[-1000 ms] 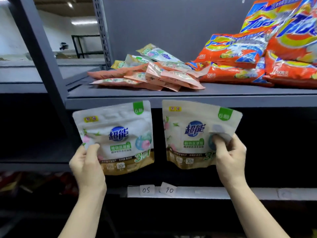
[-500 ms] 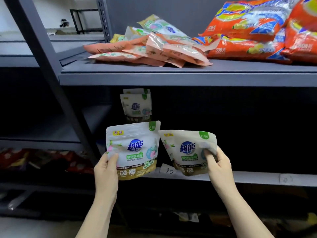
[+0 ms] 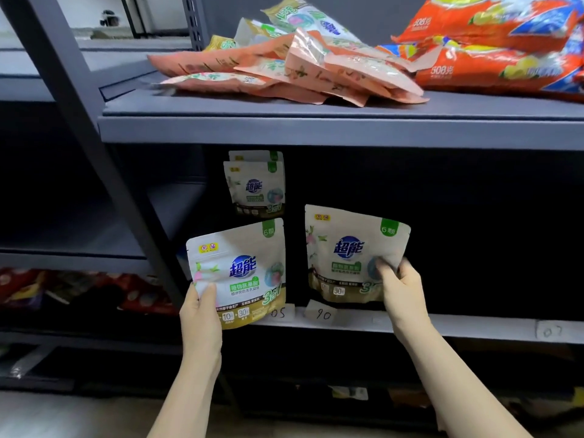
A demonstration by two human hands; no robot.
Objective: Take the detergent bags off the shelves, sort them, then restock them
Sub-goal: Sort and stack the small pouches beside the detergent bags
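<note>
Left hand point(image 3: 202, 314): white-and-gold detergent pouch point(image 3: 240, 273) pinched at lower left corner | right hand point(image 3: 401, 289): matching cream pouch point(image 3: 347, 254) gripped at right edge | both held upright before lower grey metal shelf point(image 3: 442, 325) | print: "3合1", "6" | shelf tags point(image 3: 319, 313): "05", "90" | orange "508克" bags point(image 3: 493, 67) lie on upper shelf.

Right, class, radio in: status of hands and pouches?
Left hand grips one white pouch. Right hand grips another. Two pouches already standing on middle shelf. Nothing blocking.
</note>
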